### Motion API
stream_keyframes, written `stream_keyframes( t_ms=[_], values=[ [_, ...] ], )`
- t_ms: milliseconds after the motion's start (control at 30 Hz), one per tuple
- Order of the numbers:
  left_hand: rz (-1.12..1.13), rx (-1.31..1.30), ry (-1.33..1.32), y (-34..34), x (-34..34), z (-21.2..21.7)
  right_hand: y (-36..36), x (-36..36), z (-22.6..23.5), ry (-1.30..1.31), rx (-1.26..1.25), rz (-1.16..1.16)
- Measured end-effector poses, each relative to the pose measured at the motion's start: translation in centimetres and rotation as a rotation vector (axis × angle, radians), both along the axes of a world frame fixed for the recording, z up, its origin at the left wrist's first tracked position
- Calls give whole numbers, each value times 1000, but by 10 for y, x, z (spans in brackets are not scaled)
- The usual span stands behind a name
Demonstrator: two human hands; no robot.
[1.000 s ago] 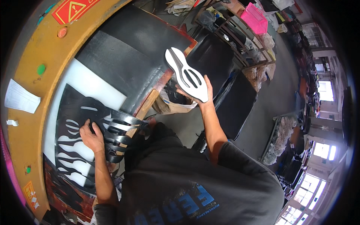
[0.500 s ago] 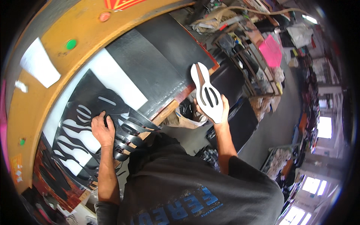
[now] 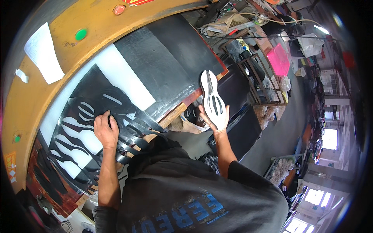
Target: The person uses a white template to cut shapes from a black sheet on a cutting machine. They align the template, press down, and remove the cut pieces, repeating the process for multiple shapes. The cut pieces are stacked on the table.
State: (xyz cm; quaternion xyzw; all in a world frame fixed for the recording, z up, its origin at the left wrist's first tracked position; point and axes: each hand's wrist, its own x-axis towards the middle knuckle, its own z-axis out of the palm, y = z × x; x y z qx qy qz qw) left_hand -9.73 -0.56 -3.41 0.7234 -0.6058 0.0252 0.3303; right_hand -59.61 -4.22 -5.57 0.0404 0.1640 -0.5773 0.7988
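Note:
My right hand (image 3: 218, 127) holds up a white shoe-sole-shaped piece (image 3: 216, 116) by its lower end, with thumb and fingers on opposite sides. Long slots run through the piece, and its upper end points away from me. My left hand (image 3: 106, 130) rests on a black sheet (image 3: 94, 83), fingers bent and thumb apart from the forefinger. Curved, sole-like openings and narrow slots are cut through the sheet. Thin black strips hang at its near right edge. A white board (image 3: 136, 83) shows beneath the sheet and through the openings.
A yellow machine beam (image 3: 99, 23) arches over the far left, carrying a green button (image 3: 81, 34), a red button (image 3: 119, 9) and a paper sheet (image 3: 44, 54). Dark panels (image 3: 155, 50) cover the table's far side. At right stand a metal rack (image 3: 258, 73) and a pink bin (image 3: 278, 59).
The sole-shaped piece has turned slightly in my right hand, and the fingers around it are spread wider. My left hand stays on the black sheet. The whole view has shifted a little.

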Motion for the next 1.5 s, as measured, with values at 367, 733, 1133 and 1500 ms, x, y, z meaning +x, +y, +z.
stream_keyframes(
  t_ms=[367,733,1133,1500],
  values=[
    [4,-81,5,-2,0,-1,-88,77,103,816,-306,196],
    [35,-63,101,4,1,0,-147,250,74,2530,-1168,43],
    [-16,191,139,1,-3,39,-118,339,100,1547,-489,865],
    [-72,380,1023,-35,32,31,-95,354,72,1160,-244,614]
  ],
)
